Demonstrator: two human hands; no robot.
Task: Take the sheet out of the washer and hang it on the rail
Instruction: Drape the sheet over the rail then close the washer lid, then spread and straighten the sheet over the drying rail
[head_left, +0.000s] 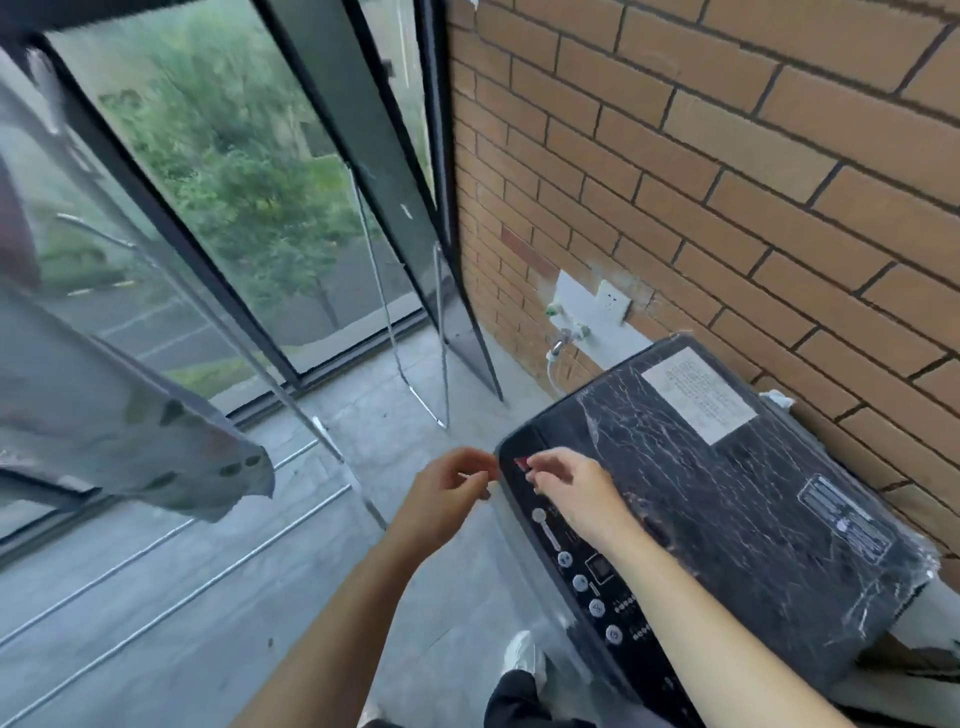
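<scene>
Left hand (448, 491), right hand (569, 491) at corner edge of washer (727, 499), floor (249, 613) alongside.

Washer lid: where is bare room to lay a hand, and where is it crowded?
Free: the middle of the lid, between the white label and the grey sticker. Crowded: the button strip and the corner where the left hand and right hand are.

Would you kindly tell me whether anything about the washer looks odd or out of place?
Yes. The washer has its lid closed and covered in crinkled clear plastic film, loose and bunched at the right corner, with a paper notice on top. It looks like packaging that was never peeled off.
</scene>
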